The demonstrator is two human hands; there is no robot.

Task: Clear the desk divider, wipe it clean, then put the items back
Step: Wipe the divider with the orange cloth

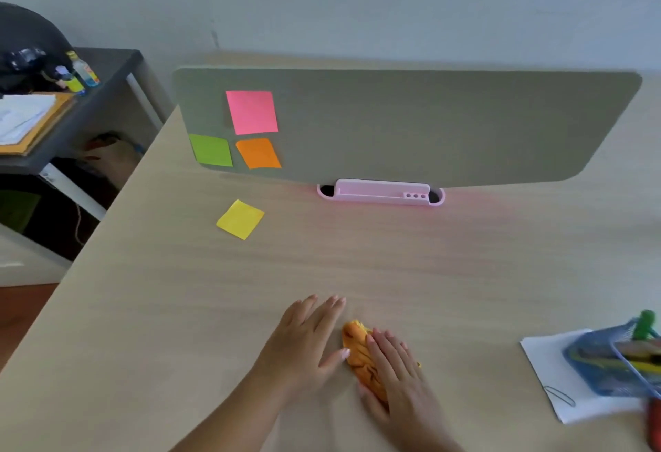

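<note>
The grey-green desk divider [411, 126] stands upright across the far side of the wooden desk [357, 262], held in a pink base [381, 194]. A pink sticky note [251, 112], a green one [211, 150] and an orange one [258, 153] cling to its left part. A yellow sticky note [240, 219] lies flat on the desk in front. At the near edge an orange cloth [359, 355] lies on the desk. My right hand [397, 373] rests flat on top of it. My left hand [304, 340] lies flat beside it, thumb touching the cloth.
At the right edge lie white paper [558, 380] with a paper clip [559, 395] and a blue mesh tray [615, 362] of pens. A dark side shelf [107, 86] at the left holds papers and small bottles. A wall stands behind the divider.
</note>
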